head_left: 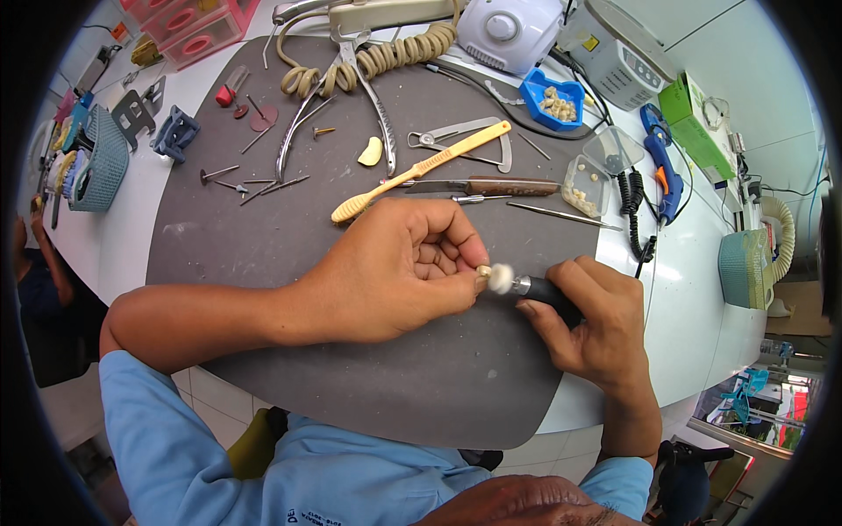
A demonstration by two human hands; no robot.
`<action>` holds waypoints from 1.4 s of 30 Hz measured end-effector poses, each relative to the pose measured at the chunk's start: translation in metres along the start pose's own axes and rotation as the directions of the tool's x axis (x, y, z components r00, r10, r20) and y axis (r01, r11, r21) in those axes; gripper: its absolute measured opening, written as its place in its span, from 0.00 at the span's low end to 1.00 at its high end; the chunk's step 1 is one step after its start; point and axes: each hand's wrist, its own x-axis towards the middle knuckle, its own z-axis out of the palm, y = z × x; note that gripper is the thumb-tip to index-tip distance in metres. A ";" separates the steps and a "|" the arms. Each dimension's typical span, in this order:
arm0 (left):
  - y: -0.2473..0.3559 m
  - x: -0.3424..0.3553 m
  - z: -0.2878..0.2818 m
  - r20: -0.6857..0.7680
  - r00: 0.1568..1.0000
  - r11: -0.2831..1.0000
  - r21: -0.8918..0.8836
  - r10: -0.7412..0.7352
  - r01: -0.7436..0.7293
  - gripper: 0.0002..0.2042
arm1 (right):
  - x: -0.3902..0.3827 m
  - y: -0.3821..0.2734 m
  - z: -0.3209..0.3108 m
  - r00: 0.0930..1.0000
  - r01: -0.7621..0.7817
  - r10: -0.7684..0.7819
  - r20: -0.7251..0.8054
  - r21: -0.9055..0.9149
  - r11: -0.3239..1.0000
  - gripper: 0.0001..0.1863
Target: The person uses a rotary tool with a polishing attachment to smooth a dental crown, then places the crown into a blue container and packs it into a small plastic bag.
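Both hands meet over the grey mat: the left hand pinches a small tooth-coloured piece, while the right hand grips a handpiece, its white buffing wheel touching it. Polishing seems underway; steady, light contact is needed next.

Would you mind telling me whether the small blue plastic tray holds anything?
Not empty: the small blue plastic tray holds a heap of pale tooth-like pieces.

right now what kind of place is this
Most likely a dental lab bench: a blue tray of tooth-like pieces, a rotary handpiece with a white buff, and hand instruments on a grey mat.
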 end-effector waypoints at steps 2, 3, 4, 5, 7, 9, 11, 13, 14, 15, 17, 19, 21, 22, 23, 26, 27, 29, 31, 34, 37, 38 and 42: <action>0.000 0.000 0.000 0.002 1.000 1.000 0.008 0.000 0.000 0.08 | 0.000 0.000 0.000 1.000 0.009 -0.009 0.008 -0.002 1.000 0.18; 0.001 0.000 0.000 0.002 1.000 1.000 0.009 -0.004 0.004 0.08 | 0.000 0.000 0.001 1.000 0.003 -0.003 0.001 0.005 1.000 0.18; 0.001 0.000 0.000 0.002 1.000 1.000 0.011 -0.008 0.008 0.08 | 0.000 0.000 0.001 1.000 -0.002 0.002 -0.006 0.012 1.000 0.18; 0.001 0.000 0.000 0.002 1.000 1.000 0.011 -0.008 0.008 0.08 | 0.000 0.000 0.001 1.000 -0.003 0.003 -0.006 0.012 1.000 0.18; 0.002 0.000 0.000 -0.005 1.000 1.000 0.001 -0.016 0.016 0.09 | 0.000 0.000 0.000 1.000 0.000 0.000 0.006 0.008 1.000 0.18; 0.001 0.000 0.000 -0.005 1.000 1.000 -0.001 -0.009 0.009 0.09 | 0.000 0.000 0.001 1.000 -0.001 0.001 0.002 0.009 1.000 0.18; 0.001 -0.001 0.001 -0.006 1.000 1.000 -0.002 -0.002 0.002 0.09 | 0.000 0.000 0.002 1.000 0.000 0.000 -0.001 0.011 1.000 0.18; 0.001 0.000 0.001 -0.005 1.000 1.000 0.000 -0.014 0.014 0.10 | 0.000 0.001 0.001 1.000 0.000 0.000 -0.007 0.020 1.000 0.18; 0.001 0.000 0.001 -0.003 1.000 1.000 0.000 -0.014 0.014 0.10 | 0.000 0.000 0.001 1.000 -0.001 0.001 -0.007 0.019 1.000 0.18; 0.000 0.000 0.001 -0.004 1.000 1.000 0.002 -0.010 0.010 0.10 | 0.000 0.000 0.000 1.000 0.001 -0.001 -0.001 0.014 1.000 0.18; -0.001 -0.001 0.001 -0.006 1.000 1.000 0.004 -0.006 0.006 0.10 | 0.000 0.001 0.001 1.000 0.004 -0.004 0.006 0.010 1.000 0.18; -0.001 -0.001 0.001 -0.004 1.000 1.000 0.001 -0.001 0.001 0.09 | 0.000 0.001 0.001 1.000 0.000 0.000 0.000 0.013 1.000 0.18; -0.001 -0.001 0.001 -0.002 1.000 1.000 0.004 -0.002 0.002 0.09 | 0.001 0.001 0.000 1.000 0.006 -0.006 0.005 0.003 1.000 0.18; -0.001 -0.001 0.002 -0.001 1.000 1.000 0.008 -0.002 0.002 0.09 | 0.000 0.000 0.000 1.000 0.012 -0.012 0.009 -0.008 1.000 0.18; -0.002 -0.002 0.002 0.001 1.000 1.000 0.009 -0.001 0.001 0.09 | -0.001 0.000 0.000 1.000 0.012 -0.012 0.008 -0.010 1.000 0.18; -0.003 -0.002 0.002 -0.010 1.000 1.000 0.013 0.004 -0.003 0.08 | 0.001 0.000 0.000 1.000 0.004 -0.004 0.002 0.006 1.000 0.18; -0.002 -0.002 0.002 -0.009 1.000 1.000 0.026 0.003 -0.003 0.08 | 0.001 -0.001 -0.001 1.000 0.008 -0.008 0.012 -0.001 1.000 0.18; -0.001 -0.002 0.002 -0.008 1.000 0.999 0.039 0.002 -0.002 0.08 | 0.001 -0.001 -0.001 1.000 0.011 -0.011 0.023 -0.008 1.000 0.18; -0.001 -0.003 0.002 -0.010 1.000 0.999 0.043 0.012 -0.012 0.08 | 0.001 -0.001 0.000 1.000 -0.001 0.001 0.004 0.008 1.000 0.18; 0.000 -0.003 0.003 -0.004 1.000 0.998 0.061 0.009 -0.008 0.08 | 0.001 -0.001 -0.001 1.000 0.007 -0.007 0.014 0.001 1.000 0.18; -0.002 -0.003 0.002 -0.006 1.000 0.998 0.055 0.004 -0.004 0.08 | 0.001 -0.001 0.000 1.000 0.000 0.000 0.016 0.001 1.000 0.18; -0.001 -0.003 0.002 -0.007 1.000 0.998 0.055 0.004 -0.004 0.08 | 0.001 -0.001 0.000 1.000 0.000 0.000 0.017 0.001 1.000 0.18; -0.001 -0.003 0.002 0.007 1.000 0.998 0.058 0.013 -0.014 0.08 | 0.001 0.000 -0.001 1.000 0.015 -0.014 0.027 -0.011 1.000 0.19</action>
